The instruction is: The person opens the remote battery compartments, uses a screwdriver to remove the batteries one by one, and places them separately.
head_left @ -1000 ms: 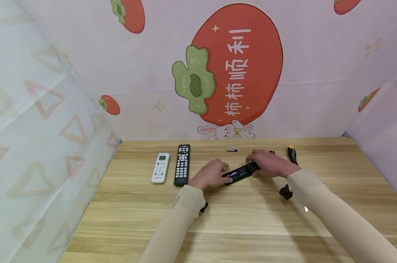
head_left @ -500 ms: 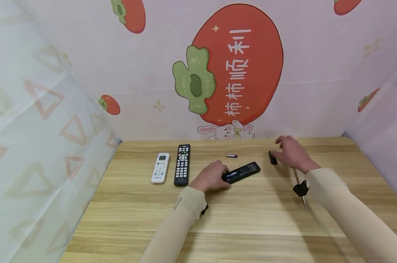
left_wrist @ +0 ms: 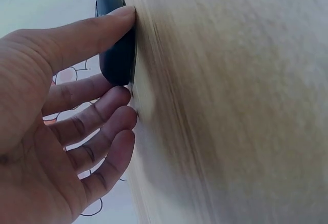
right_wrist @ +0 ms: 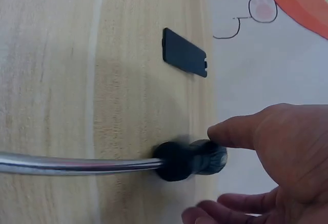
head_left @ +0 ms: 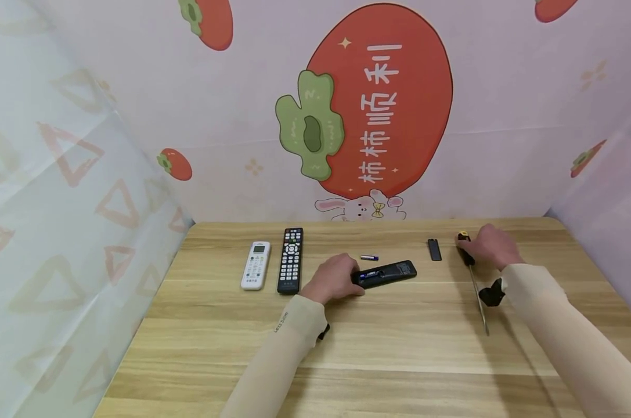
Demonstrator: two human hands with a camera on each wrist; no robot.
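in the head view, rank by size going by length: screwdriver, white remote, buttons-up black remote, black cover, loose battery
1. Screwdriver
2. Buttons-up black remote
3. White remote
4. Black cover and loose battery: too close in length to rank

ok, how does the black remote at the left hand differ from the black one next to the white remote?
The open remote lies back up, battery bay uncovered; the other remote lies buttons up.
The open remote sits slantwise; the other remote runs nearly front to back.
The left hand grips the open remote; no hand touches the other remote.
Both are long and black.
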